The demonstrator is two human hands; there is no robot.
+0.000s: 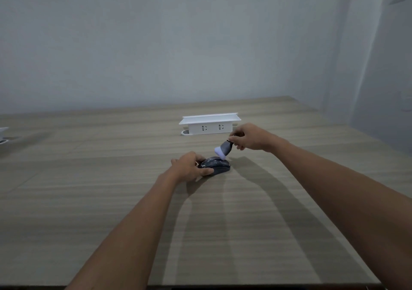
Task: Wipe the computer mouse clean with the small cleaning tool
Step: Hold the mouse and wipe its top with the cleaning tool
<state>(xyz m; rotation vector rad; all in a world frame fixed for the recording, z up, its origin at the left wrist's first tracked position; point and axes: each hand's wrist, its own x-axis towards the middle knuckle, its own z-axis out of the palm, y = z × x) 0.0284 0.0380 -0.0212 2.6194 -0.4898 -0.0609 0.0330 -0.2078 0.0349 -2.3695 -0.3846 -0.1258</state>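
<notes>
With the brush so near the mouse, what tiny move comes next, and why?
Probably lower the brush in the right hand slightly so its pale tip sweeps the mouse. The tip hangs just above its speckled top, and the left hand steadies it on the table.

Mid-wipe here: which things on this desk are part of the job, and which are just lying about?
Part of the job:
mouse, steadied by the left hand
brush, pinched in the right hand

Just lying about:
white socket box
white thing at the desk's left edge, too cut off to identify
</notes>
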